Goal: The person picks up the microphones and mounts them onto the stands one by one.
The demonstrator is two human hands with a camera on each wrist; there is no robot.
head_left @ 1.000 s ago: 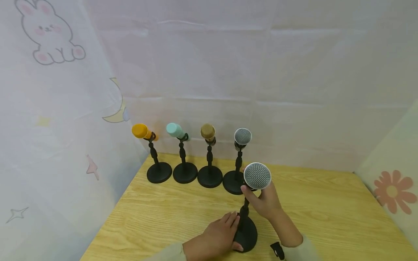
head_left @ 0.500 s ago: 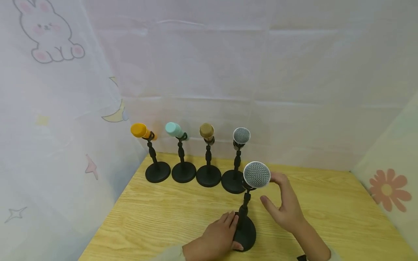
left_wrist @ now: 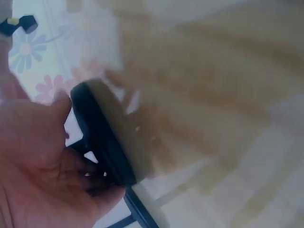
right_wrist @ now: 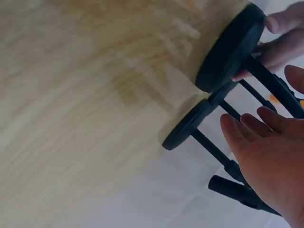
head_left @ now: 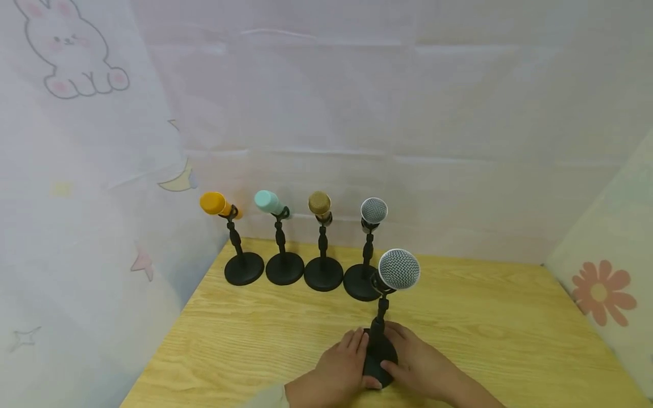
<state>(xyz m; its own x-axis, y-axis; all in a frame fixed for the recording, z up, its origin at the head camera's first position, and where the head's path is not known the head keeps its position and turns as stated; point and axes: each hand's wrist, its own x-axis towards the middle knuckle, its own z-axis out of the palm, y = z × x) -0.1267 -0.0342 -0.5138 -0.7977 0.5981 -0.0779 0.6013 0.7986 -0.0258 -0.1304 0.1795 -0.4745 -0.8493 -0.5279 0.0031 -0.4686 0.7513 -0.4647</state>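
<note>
A microphone with a silver mesh head (head_left: 399,269) sits tilted in the clip of a black desktop stand (head_left: 383,307) near the front of the table. Its round black base (head_left: 378,369) lies between both hands. My left hand (head_left: 338,367) grips the left edge of the base; in the left wrist view, thumb and fingers of the left hand (left_wrist: 42,161) meet the rim. At the base's right side is my right hand (head_left: 425,371), thumb and fingers spread around the edge. The right wrist view shows the right hand (right_wrist: 275,152) with loosely extended fingers beside the stand.
Along the back stand more microphones on black stands: orange (head_left: 213,203), mint (head_left: 267,202), gold (head_left: 319,203) and silver (head_left: 374,211). Printed cloth walls (head_left: 459,113) enclose the wooden table (head_left: 484,317) at the back and sides.
My right hand has let go of the microphone near its clip, swung out right, then come down beside the stand's base. The left hand stays on the base.
</note>
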